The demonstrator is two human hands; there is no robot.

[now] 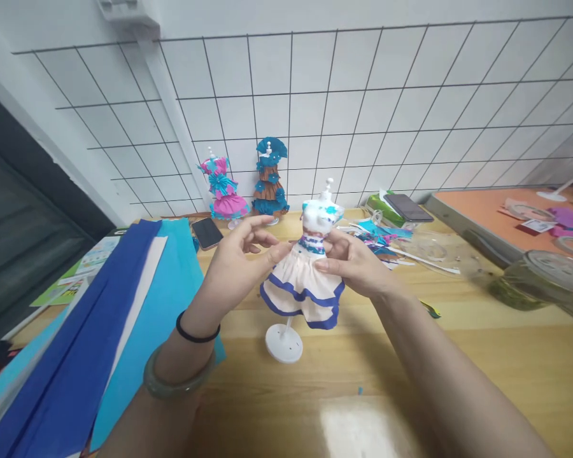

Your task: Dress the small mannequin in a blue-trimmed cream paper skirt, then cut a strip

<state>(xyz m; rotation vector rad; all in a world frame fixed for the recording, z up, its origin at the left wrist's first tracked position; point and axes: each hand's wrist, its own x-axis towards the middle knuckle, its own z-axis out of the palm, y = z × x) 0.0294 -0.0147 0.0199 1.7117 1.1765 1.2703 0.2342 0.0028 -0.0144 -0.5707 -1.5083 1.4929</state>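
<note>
A small white dress form [319, 216] stands tilted on its round white base [284, 343] in the middle of the table. Around its waist is a pale pink crepe-paper skirt [310, 286] with blue bands along the ruffled edges, and blue and purple bits mark the bodice. My right hand [356, 264] grips it at the waist from the right, thumb on the front of the skirt, other fingers behind. At the left side, my left hand [243, 251] is curved with fingers apart, its thumb at the top of the skirt.
Two dressed forms, one pink [229, 205] and one teal and brown [270, 181], stand by the tiled wall. Blue crepe paper [148, 324] lies left, near a phone [207, 233]. Paper scraps [379, 238], a tape roll [520, 280] and an orange board [487, 210] lie right.
</note>
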